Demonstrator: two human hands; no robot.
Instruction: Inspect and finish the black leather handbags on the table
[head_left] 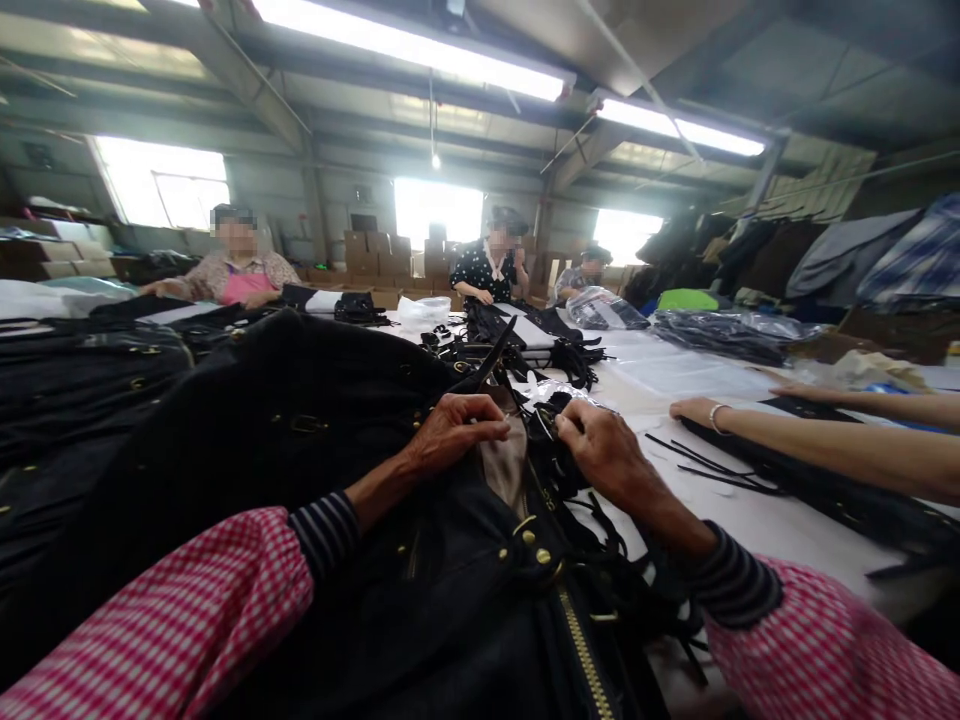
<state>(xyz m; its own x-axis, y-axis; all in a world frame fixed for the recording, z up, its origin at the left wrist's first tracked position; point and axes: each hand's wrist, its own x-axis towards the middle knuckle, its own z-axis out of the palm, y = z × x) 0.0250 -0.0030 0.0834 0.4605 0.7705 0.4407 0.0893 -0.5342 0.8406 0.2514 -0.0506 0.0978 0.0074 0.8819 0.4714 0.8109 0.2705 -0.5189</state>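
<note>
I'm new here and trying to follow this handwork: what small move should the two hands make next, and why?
Perhaps the right hand should ease the dark material at its fingers slightly toward the left hand: brownish lining shows between the hands, so the black garment seems to lie open there.

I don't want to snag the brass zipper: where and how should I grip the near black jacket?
I'd pinch the black jacket by the cloth just left of the brass zipper, coming from the near side: the exposed teeth run toward the camera and that panel seems fairly smooth.
</note>
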